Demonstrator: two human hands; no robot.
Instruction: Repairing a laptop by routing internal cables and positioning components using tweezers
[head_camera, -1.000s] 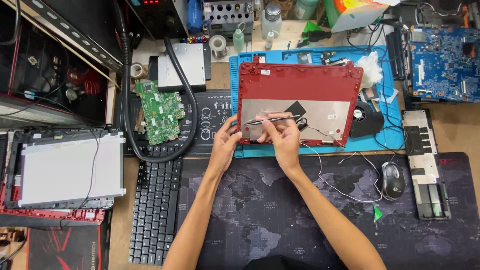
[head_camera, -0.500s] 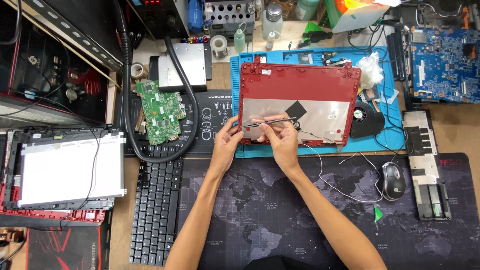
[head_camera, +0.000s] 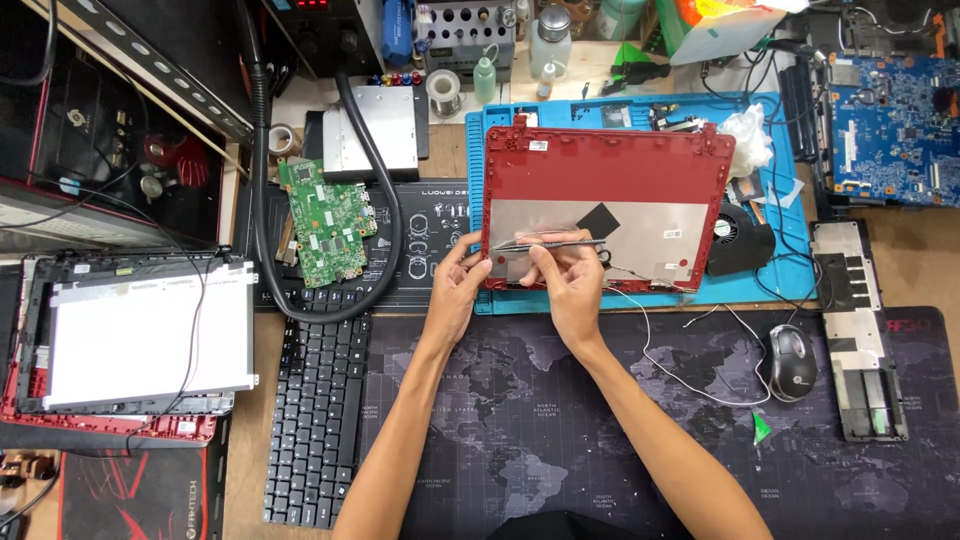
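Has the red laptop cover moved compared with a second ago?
No. The red laptop cover lies in the same place on the blue mat, its corners unchanged against the mat's edges.

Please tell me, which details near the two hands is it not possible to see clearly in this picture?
- Head view: tip of the thin tool is too small to identify.
- Lower left corner of the red laptop cover is hidden by the left hand and right hand.
- Thin white wire: its end under the cover edge is not visible.

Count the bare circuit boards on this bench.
2: a green circuit board left of the red laptop lid, inside the black hose loop, and a blue circuit board at the top right. Others may be hidden.
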